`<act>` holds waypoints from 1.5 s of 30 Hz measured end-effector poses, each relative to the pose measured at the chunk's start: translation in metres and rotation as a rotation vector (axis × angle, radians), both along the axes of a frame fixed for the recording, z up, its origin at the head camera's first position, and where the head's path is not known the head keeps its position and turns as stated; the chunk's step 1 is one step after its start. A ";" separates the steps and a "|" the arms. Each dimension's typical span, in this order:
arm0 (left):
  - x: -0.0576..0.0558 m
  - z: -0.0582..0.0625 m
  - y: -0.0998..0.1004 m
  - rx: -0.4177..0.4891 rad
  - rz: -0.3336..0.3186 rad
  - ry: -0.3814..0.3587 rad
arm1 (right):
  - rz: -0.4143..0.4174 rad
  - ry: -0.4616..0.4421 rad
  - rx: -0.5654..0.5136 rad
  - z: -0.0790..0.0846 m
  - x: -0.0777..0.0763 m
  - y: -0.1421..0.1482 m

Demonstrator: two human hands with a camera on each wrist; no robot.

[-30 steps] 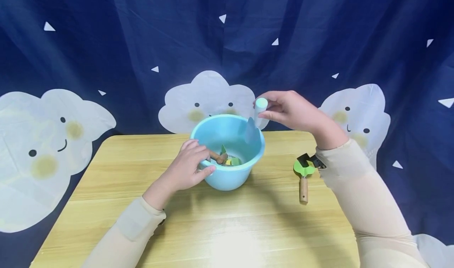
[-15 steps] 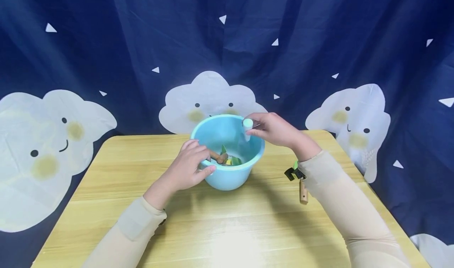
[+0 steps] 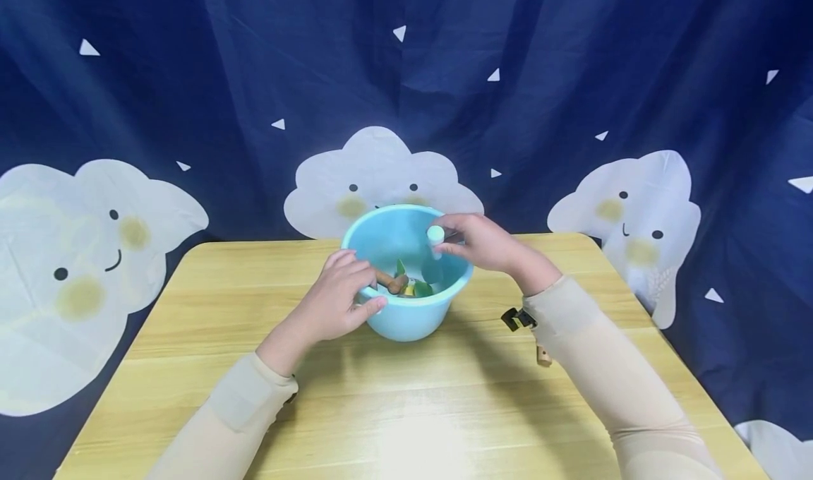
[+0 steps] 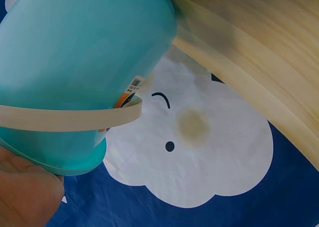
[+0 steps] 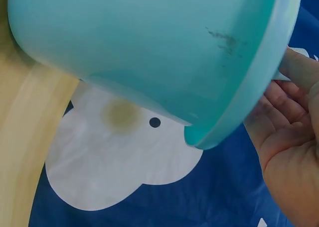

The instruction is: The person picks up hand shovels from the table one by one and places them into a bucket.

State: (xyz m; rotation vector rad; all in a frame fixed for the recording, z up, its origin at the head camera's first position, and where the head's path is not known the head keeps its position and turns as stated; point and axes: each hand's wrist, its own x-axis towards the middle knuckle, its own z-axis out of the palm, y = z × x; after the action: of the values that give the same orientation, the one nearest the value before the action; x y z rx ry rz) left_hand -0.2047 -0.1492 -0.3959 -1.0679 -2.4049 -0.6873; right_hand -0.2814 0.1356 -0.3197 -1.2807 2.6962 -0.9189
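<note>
A light blue bucket (image 3: 406,325) stands on the table. My left hand (image 3: 336,293) grips its near left rim, thumb outside; in the left wrist view part of that hand (image 4: 30,192) shows at the rim. My right hand (image 3: 479,243) pinches the white handle (image 3: 435,236) of a trowel over the bucket's right side, its blade pointing down inside. A brown wooden handle (image 3: 389,280) and green and yellow pieces (image 3: 422,289) lie in the bucket. In the right wrist view my right hand (image 5: 294,137) is beyond the rim, with the handle mostly hidden.
A tool's wooden handle end (image 3: 543,356) shows on the table (image 3: 209,310) beside my right sleeve, which hides the rest. A beige carrying handle (image 4: 70,119) hangs across the bucket's side. A dark blue curtain (image 3: 254,56) with clouds hangs behind the table.
My right hand has moved down and left, lowering the trowel into the bucket. My right sleeve now covers most of the green-topped tool on the table. The left hand has stayed put.
</note>
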 end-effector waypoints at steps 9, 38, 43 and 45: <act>0.000 -0.001 0.000 0.004 0.002 -0.003 | 0.012 0.042 0.055 -0.007 0.000 -0.006; -0.001 -0.001 0.000 0.022 -0.012 0.021 | 0.151 -0.045 0.093 -0.017 -0.004 -0.014; -0.001 -0.001 0.000 0.026 -0.021 0.007 | 0.164 -0.059 0.122 -0.018 -0.006 -0.015; 0.000 -0.001 0.000 0.026 -0.021 0.007 | 0.172 -0.058 0.135 -0.017 -0.007 -0.016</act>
State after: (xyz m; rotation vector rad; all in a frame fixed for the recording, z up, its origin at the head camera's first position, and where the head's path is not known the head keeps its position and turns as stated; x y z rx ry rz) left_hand -0.2051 -0.1489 -0.3969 -1.0842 -2.3762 -0.7188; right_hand -0.2881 0.1200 -0.3367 -1.4068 2.5083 -0.7309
